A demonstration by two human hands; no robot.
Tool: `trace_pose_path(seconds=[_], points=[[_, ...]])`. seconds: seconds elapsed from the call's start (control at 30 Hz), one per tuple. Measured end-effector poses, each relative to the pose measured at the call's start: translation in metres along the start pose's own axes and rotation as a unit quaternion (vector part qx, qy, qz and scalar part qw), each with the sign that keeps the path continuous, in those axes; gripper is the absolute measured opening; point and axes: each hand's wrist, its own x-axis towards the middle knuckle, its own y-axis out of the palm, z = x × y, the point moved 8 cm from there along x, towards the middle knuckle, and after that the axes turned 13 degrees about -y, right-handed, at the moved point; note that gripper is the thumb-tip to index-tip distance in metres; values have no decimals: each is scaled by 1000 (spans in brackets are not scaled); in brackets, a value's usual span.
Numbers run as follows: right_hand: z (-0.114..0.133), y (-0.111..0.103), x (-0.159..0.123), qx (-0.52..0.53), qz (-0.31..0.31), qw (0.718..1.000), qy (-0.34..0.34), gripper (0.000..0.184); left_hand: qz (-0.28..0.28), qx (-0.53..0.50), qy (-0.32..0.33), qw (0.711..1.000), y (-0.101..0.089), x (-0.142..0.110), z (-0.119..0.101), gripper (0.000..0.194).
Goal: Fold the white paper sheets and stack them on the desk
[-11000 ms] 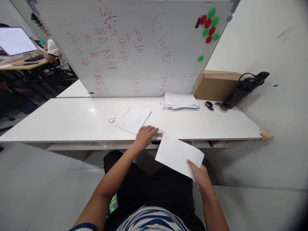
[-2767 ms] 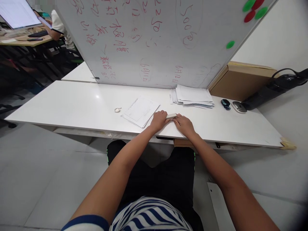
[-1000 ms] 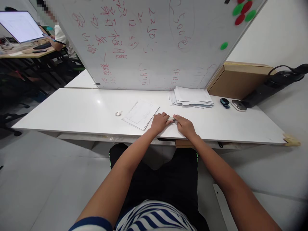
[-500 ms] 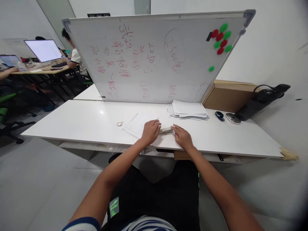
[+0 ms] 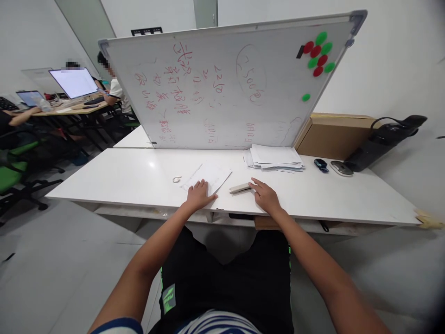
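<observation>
My left hand lies with fingers apart on the near part of a few white printed sheets, covering their lower left. To its right, a light-coloured stapler lies on the white desk, pointing left. My right hand is at the stapler's right end, fingers stretched toward it and fingertips seeming to touch it. The thumb is hard to make out. Left of the sheets is a small white ring-shaped item.
Behind the desk stands a whiteboard with red writing and round magnets. Before it lies a paper stack. On the right are a watch, a mouse, a black bottle and a cardboard box. People sit far left.
Earlier my right hand held a white sheet; later both hands were on the stapler. Since then my left hand has left it and moved left onto the sheets. My view has tilted up.
</observation>
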Motion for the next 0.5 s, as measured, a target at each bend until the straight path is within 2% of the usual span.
trace_pose_path(seconds=[0.17,0.3,0.5], points=[[-1,0,0,-9,-1,1000,4,51,10,-24,11,1000,-9,2,2,66],[-1,0,0,-8,-8,1000,2,49,4,-100,23,995,-19,3,4,53],[-2,-1,-1,-30,-7,1000,6,48,-89,-198,-54,975,-44,4,27,43]])
